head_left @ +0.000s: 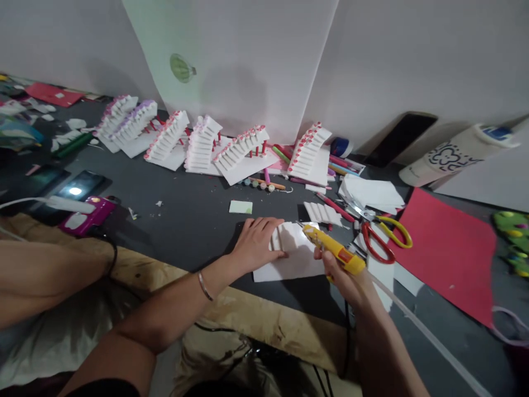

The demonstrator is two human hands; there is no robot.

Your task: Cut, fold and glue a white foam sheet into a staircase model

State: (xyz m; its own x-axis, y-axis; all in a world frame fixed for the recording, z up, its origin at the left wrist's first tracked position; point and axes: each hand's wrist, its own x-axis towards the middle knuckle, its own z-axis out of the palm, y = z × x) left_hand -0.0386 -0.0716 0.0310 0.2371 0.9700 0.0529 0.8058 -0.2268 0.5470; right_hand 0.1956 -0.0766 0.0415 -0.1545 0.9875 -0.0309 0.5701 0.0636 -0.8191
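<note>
My right hand (343, 278) is closed round a yellow hot glue gun (334, 248), a long clear glue stick (425, 325) trailing from its back. The nozzle points left, at the far edge of a white card (289, 269) lying flat on the table. My left hand (258, 242) grips a small white pleated piece (274, 240) against that card's left end, thumb on the near side, fingers on the far side. Just beyond the card lies another pleated white strip (322, 213). Red-and-yellow-handled scissors (378, 226) lie open to the right of the glue gun.
Several small white staircase models (243, 148) with red or purple trim line the wall. A red sheet (446, 253), white tumbler (446, 154) and leaning phone (399, 138) are on the right. Leftward are a magenta adapter (88, 215) and another person's arm (53, 273).
</note>
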